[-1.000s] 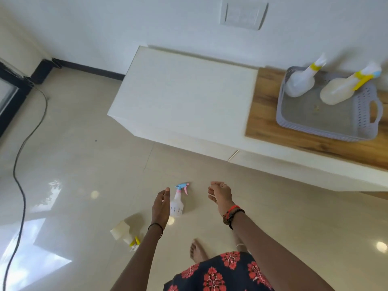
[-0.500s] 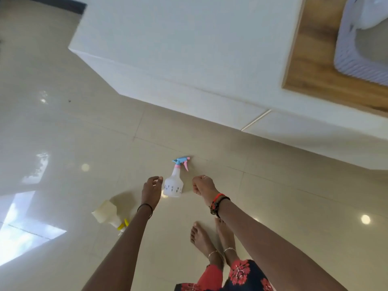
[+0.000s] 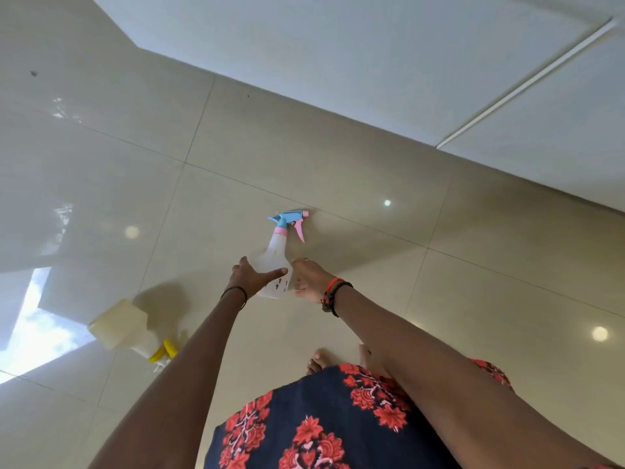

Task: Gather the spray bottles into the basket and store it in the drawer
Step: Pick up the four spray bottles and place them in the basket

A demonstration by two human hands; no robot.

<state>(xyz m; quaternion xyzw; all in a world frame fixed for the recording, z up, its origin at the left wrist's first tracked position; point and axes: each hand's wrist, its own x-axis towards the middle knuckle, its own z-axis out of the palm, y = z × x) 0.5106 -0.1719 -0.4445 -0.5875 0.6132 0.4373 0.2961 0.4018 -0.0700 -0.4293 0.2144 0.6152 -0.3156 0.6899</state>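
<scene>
A small clear spray bottle [image 3: 274,255] with a blue and pink trigger head stands on the glossy floor. My left hand [image 3: 251,278] is wrapped around its left side, thumb across the front. My right hand [image 3: 309,280] touches its right side, fingers curled against the body. A second, larger cream spray bottle [image 3: 125,329] with a yellow trigger lies on its side on the floor to the left, beside my left forearm. The basket is out of view.
The white cabinet front [image 3: 389,66] with a seam between its drawer panels runs across the top right. Beige floor tiles [image 3: 338,170] lie between it and the bottles. My feet [image 3: 316,360] stand just below my hands.
I have bent lower and the cabinet top with the basket has left the view. Both hands went from hovering beside the small bottle to closing on it.
</scene>
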